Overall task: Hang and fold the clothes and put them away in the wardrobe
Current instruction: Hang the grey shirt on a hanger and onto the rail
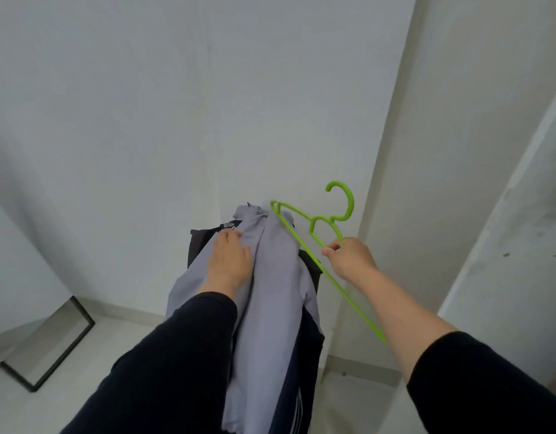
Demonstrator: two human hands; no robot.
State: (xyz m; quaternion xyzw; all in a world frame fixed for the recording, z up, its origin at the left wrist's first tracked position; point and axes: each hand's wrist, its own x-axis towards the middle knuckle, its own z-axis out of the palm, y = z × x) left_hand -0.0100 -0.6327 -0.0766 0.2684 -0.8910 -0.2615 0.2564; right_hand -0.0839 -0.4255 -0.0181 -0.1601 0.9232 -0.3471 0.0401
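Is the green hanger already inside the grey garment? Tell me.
No: the right hand holds the green hanger bare beside the grey garment, which the left hand touches.

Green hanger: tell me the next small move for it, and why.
Probably slide the near end of the green hanger into the neck of the grey garment. The right hand pinches the hanger beside the cloth, not yet inside it, while the left hand rests on the garment near its top.
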